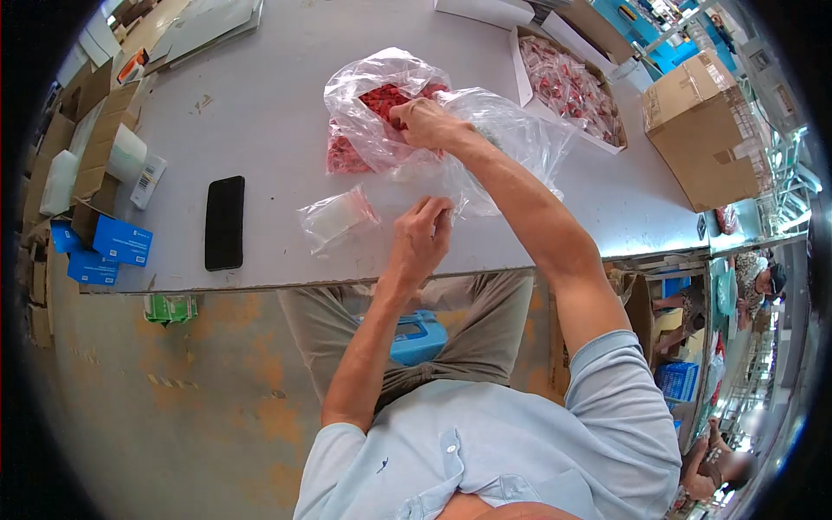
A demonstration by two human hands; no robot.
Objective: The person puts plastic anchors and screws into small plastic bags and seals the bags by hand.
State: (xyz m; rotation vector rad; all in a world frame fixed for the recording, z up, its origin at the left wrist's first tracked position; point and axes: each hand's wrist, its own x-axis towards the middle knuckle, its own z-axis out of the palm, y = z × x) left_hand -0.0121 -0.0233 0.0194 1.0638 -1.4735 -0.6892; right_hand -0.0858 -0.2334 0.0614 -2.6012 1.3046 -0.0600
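A clear plastic bag (387,65) full of small red pieces (381,100) lies open on the table in front of me. My right hand (429,124) reaches over its mouth, fingers curled down among the red pieces; what they pinch is hidden. Closer to me, my left hand (422,232) is closed beside the edge of another clear plastic bag (511,130), and I cannot make out what its fingers hold. A stack of small clear bags (338,218) lies just left of my left hand.
A white box (568,87) of packed red pieces stands at the back right, beside a cardboard carton (704,130). A black phone (224,223) lies on the left, near blue boxes (121,241) and an open carton (100,165). The table's front edge runs before my lap. People sit far right.
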